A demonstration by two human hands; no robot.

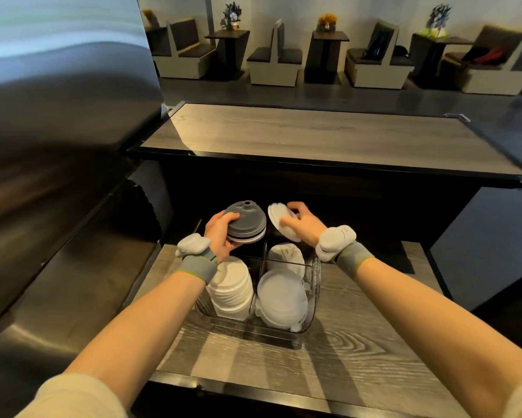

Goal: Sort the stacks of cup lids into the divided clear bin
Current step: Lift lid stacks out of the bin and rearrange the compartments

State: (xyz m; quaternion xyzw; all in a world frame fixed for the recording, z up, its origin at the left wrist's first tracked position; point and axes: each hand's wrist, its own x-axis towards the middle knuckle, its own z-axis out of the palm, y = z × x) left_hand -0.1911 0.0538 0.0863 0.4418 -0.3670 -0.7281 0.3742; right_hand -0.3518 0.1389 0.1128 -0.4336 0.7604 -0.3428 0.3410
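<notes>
Spanning the foreground, a wood-grain counter point(359, 342) carried the divided clear bin point(312, 300), which already held white lid stacks point(231, 289) in its near-left, near-right and far-right compartments. Above the bin's far-left corner, the left hand point(220, 233) was closed around a short stack of grey lids point(246, 223), fingers over the top and thumb beneath. Beside it, above the far-right compartment, the right hand point(302, 223) pinched a tilted white lid point(279, 221) by its edge.
</notes>
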